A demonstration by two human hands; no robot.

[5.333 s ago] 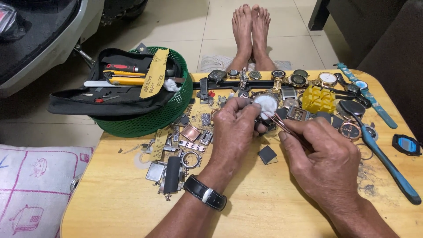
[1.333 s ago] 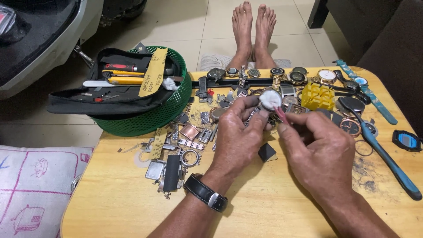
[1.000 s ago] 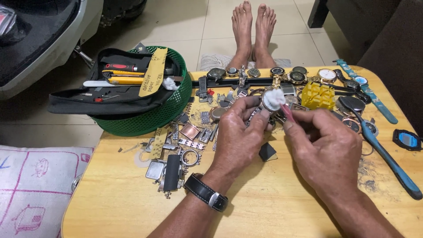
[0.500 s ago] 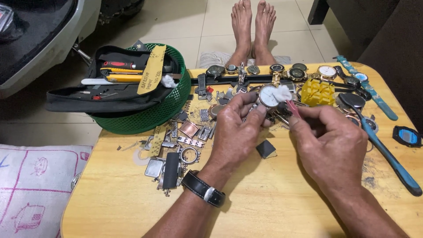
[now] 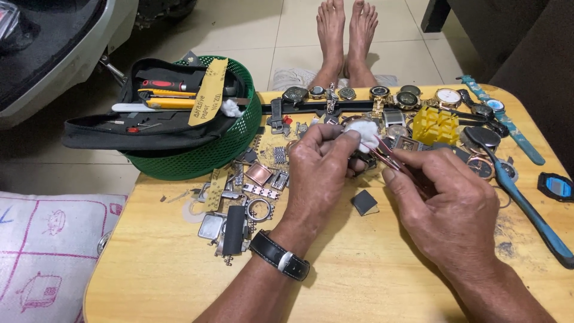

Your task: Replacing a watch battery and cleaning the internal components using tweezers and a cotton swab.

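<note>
Wood, pale and yellowish, makes up the rounded table (image 5: 371, 281) under your hands, its top scuffed near the right edge. Your left hand (image 5: 320, 173), with a black strap watch (image 5: 280, 263) on the wrist, has its fingers curled tight around a small watch piece topped by a white wad of cotton (image 5: 362, 128); thumb and forefinger pinch it just above the table's middle. Your right hand (image 5: 448, 203) is closed on thin metal tweezers (image 5: 385, 154), pinched between thumb and fingers, the tips angled up and left until they touch the cotton.

Just below the two hands lies a small dark square pad (image 5: 363, 202), flat on the wood. To the left sits a scatter of metal bracelet links, square cases and a round ring (image 5: 258, 209), shiny and steel-grey. Behind your hands a row of round watches (image 5: 382, 96) lines the far edge, beside a yellow ribbed plastic block (image 5: 435, 125). A blue-handled tool (image 5: 535, 218) lies slanted on the right. A green mesh plastic basket (image 5: 209, 152) at the left corner carries a black fabric tool pouch (image 5: 149, 122) with a strip of tan sandpaper (image 5: 206, 93) across it.
</note>
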